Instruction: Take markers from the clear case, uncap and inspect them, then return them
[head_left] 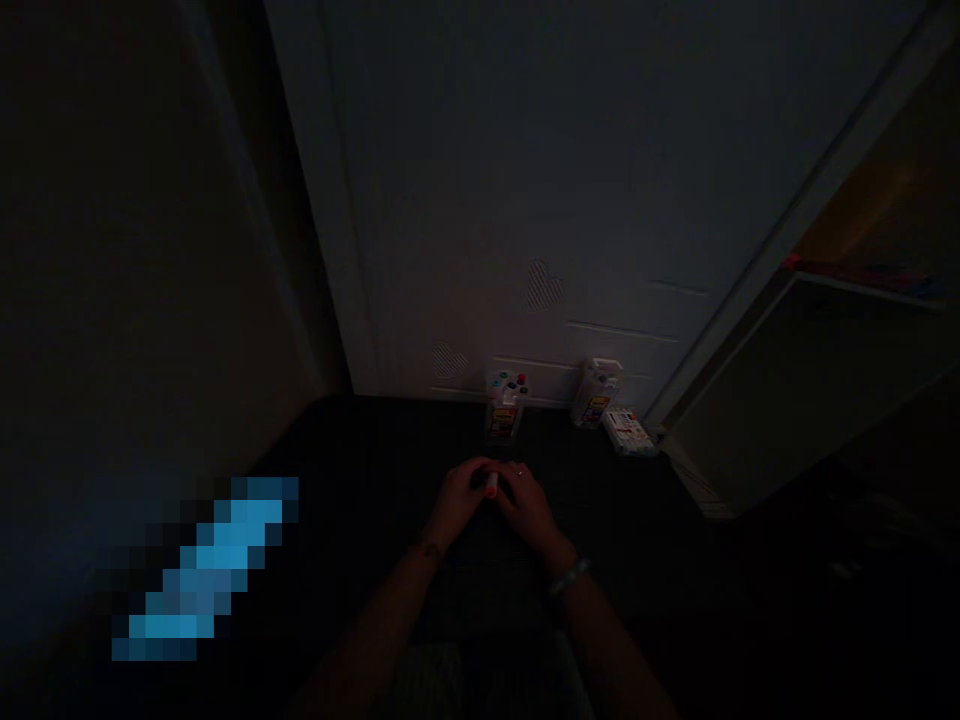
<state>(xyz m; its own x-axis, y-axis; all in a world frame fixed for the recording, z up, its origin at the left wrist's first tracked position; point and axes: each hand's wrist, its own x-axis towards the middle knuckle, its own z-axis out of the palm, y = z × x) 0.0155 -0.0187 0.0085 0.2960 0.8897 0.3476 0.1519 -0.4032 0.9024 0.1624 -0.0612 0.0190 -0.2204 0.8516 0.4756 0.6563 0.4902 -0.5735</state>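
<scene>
Dim light covers the scene. A white marker with a red end pointing toward me sits between my two hands above the dark table. My left hand has its fingers curled round the marker's left side. From the other side my right hand, with a ring on one finger, closes on it too. The fingertips meet at the marker's far end, and part of its barrel is hidden. Just beyond my hands stands a clear case with several markers in it, their coloured ends facing up.
A second case with a handle stands against the wall at the back right. Beside it lies a white box. The dark table meets a pale wall with heart patterns. A bright blue pixelated patch glows at left.
</scene>
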